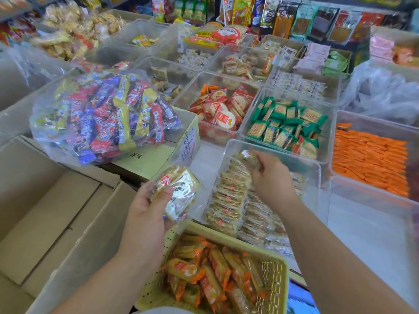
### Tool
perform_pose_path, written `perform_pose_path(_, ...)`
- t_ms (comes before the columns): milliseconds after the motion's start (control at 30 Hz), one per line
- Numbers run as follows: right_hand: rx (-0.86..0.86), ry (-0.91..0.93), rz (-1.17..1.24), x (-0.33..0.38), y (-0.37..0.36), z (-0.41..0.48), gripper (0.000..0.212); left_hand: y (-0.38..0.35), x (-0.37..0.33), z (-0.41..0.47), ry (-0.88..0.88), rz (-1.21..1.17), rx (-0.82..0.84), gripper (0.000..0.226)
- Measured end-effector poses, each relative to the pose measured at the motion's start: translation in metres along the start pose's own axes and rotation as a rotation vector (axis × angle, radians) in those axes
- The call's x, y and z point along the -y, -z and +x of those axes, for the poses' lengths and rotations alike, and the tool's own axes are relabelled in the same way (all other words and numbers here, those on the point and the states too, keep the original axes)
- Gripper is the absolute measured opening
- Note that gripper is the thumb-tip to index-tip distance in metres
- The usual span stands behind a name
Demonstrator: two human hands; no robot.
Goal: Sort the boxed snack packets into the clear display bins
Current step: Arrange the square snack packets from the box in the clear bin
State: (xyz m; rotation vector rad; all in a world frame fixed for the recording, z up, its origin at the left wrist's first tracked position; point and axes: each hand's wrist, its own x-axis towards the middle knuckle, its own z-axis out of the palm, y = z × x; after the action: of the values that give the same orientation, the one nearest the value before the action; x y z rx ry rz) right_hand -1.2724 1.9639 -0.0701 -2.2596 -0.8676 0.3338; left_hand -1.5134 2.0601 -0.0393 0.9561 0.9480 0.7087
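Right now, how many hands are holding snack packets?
2. The left hand grips a stack of packets above the basket. The right hand pinches a packet over the near bin. Neither is hidden.

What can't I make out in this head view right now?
Head view, all four:
1. Label on the packet stack that the left hand grips: blurred, with glare on the wrap.
2. How many packets the right hand pinches over the clear bin: its fingers cover part of them.
3. Near end of the yellow basket: cut off by the bottom edge.
4. Floor of the clear bin: covered by packet rows.
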Motion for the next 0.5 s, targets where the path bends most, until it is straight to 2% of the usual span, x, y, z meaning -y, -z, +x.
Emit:
perform_pose_path(100, 0.171, -0.044, -0.19, -0.01, -0.016, 0.037, 0.043, 0.01, 0.001, -0.003, 0.01, -0.003, 0.0, 0.027)
perform_pose_path(267, 0.489, 0.009, -0.404, -0.012, -0.043, 0.057, 0.047, 0.023, 0.001, -0.005, 0.036, -0.033, 0.011, 0.022)
perform_pose_path(500, 0.621, 0.071, -0.48, -0.013, -0.043, 0.055, 0.055, 0.033, -0.004, -0.007, 0.037, -0.04, 0.032, 0.021)
